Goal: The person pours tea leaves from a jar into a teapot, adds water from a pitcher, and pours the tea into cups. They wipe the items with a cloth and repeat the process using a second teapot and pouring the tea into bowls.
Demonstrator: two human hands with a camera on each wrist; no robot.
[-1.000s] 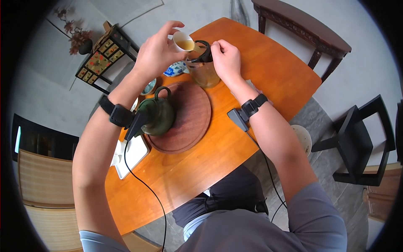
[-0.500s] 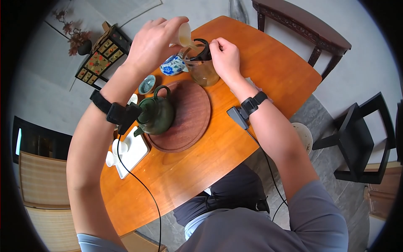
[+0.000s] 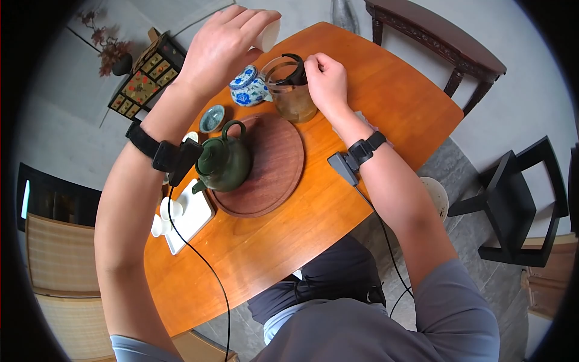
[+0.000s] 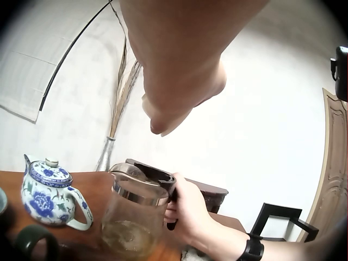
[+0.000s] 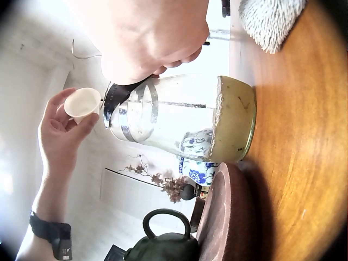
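Observation:
My left hand (image 3: 218, 49) grips a small white cup (image 3: 269, 36), tipped on its side above the mouth of a glass pitcher (image 3: 294, 104). In the right wrist view the inside of the cup (image 5: 82, 102) looks pale, with no stream leaving it. My right hand (image 3: 327, 83) holds the pitcher's black handle (image 4: 173, 190). Cloudy yellowish tea (image 5: 234, 117) with dark bits fills the bottom of the pitcher, which stands on the wooden table (image 3: 386, 114). Beside it sits a blue-and-white teapot (image 3: 248, 89) with its lid on.
A dark green teapot (image 3: 226, 163) stands on a round wooden tray (image 3: 271, 175) nearer my body. To its left are a teal bowl (image 3: 212, 119) and a white tray (image 3: 192, 224) beside white cups (image 3: 170, 208). A greyish cloth (image 5: 272, 22) lies by the pitcher.
My left hand has risen and tipped the cup further over the pitcher. The tea seen in it earlier has poured out in a stream. The right hand has stayed on the handle.

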